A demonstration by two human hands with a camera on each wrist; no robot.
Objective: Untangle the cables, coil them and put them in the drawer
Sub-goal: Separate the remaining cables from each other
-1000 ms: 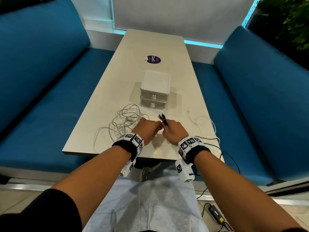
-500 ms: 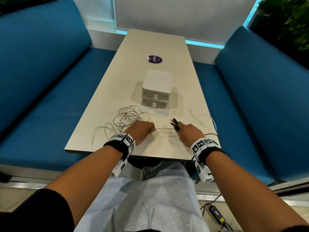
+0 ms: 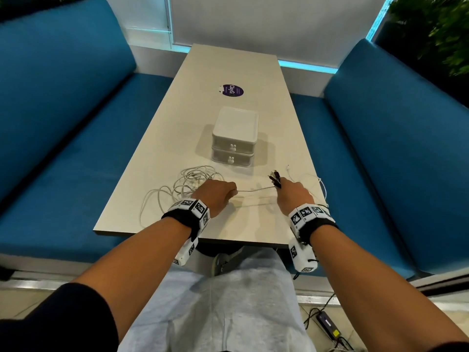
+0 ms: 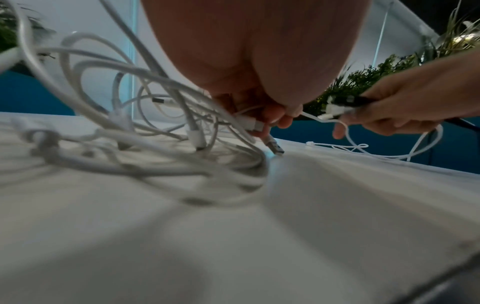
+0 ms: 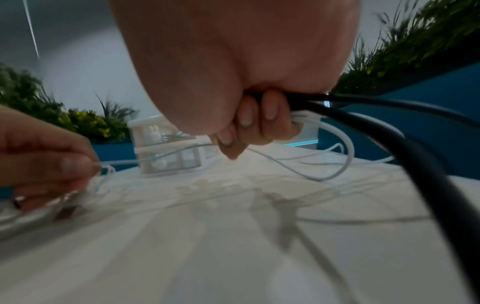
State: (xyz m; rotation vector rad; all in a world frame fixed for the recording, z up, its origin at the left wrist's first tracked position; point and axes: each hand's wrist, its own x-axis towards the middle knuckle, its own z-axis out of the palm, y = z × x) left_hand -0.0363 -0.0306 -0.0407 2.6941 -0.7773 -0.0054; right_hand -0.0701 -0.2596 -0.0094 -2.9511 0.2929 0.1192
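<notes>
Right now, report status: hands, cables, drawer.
Left hand pinches a white cable, right hand grips cable ends. White tangle still uncoiled. Drawer unit shut. Nothing blocking.

The right hand [image 5: 241, 67] fills twelve o'clock, its fingers [image 5: 270, 111] curled around black cables [image 5: 415, 144] that sweep toward four o'clock. At nine o'clock, the left hand [image 5: 44, 156] pinches a thin white cable [image 5: 298, 170] stretched above the pale tabletop [image 5: 233, 246]. A small white drawer unit [image 5: 166, 148] stands behind, near ten o'clock.
</notes>
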